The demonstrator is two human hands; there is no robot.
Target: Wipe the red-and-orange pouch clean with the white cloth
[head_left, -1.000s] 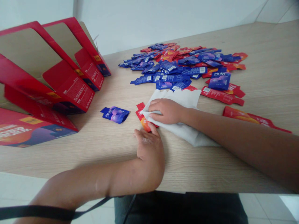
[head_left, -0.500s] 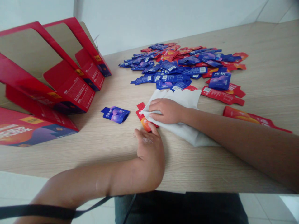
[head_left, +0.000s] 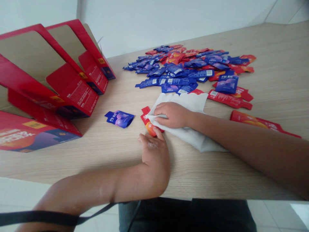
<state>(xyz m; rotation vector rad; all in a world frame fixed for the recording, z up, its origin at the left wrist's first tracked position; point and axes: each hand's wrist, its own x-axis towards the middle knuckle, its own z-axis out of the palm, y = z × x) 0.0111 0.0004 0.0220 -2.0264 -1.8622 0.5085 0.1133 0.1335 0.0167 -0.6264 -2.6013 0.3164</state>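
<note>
My right hand (head_left: 172, 115) lies curled on a white cloth (head_left: 190, 125) and presses it onto a red and orange sachet (head_left: 147, 124) on the wooden table (head_left: 217, 167). My left hand (head_left: 153, 151) rests on the table just in front of it, its fingertips pinching the near end of that sachet. A single blue sachet (head_left: 119, 118) lies to the left of both hands.
A heap of several blue and red sachets (head_left: 190, 67) spreads across the far middle of the table. One long red sachet (head_left: 260, 122) lies at the right. Open red cardboard boxes (head_left: 55, 80) stand and lie at the left.
</note>
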